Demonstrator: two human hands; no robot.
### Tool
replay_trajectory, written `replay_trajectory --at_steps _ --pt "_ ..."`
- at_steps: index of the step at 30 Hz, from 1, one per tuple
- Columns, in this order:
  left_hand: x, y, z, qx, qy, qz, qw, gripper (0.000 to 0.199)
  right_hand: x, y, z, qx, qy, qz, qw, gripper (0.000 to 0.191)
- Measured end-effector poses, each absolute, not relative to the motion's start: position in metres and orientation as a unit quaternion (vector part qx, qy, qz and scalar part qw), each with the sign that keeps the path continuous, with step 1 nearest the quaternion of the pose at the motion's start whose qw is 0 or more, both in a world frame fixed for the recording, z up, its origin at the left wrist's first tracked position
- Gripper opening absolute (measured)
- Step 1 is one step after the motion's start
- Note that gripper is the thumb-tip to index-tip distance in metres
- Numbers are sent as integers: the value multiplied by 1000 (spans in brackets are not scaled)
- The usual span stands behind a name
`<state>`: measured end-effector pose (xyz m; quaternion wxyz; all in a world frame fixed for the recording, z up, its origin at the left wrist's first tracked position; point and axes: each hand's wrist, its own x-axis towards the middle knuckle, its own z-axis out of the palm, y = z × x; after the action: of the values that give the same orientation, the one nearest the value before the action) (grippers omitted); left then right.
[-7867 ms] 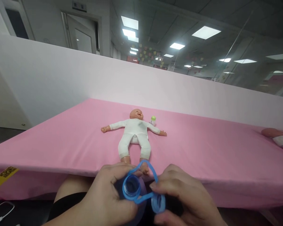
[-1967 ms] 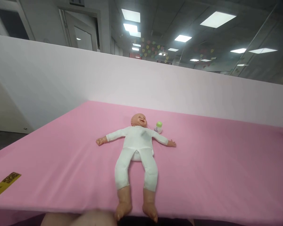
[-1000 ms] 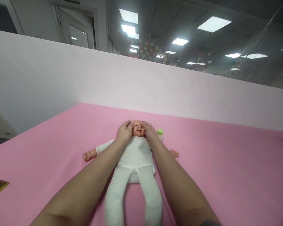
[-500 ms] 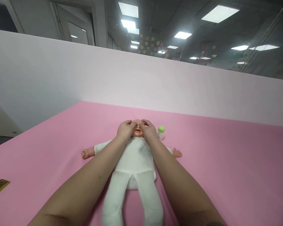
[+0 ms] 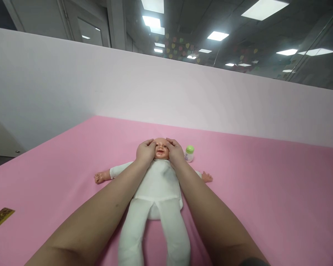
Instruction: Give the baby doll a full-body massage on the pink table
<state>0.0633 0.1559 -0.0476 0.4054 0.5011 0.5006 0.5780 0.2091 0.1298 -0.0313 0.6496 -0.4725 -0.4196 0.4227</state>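
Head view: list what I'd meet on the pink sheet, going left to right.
Yellow strip → doll's fist → left hand → doll's head → right hand → green-capped bottle → doll's open hand.

Doll (image 5: 161, 181), bottle (image 5: 189, 154), tag (image 5: 1, 218) on pink sheet (image 5: 261, 192)

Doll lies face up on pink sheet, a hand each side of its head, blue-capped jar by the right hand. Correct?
Not blue: the head view shows a green cap on the jar by the right hand. Doll, pink sheet and left hand are as you say.
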Motion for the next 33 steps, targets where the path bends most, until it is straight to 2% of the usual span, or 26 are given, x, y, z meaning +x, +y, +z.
replay_trajectory --at_steps 6,17,27,33 --pt "61 155 -49 440 467 599 479 41 215 134 -40 -428 -409 466 658 47" --pt "62 146 -48 510 473 583 420 52 210 118 -28 -426 -434 452 653 61" --pt "66 155 -51 460 472 608 443 29 211 129 -35 -438 -407 442 669 38" --pt "65 156 -53 428 447 612 493 32 216 132 -40 -416 -382 501 656 48"
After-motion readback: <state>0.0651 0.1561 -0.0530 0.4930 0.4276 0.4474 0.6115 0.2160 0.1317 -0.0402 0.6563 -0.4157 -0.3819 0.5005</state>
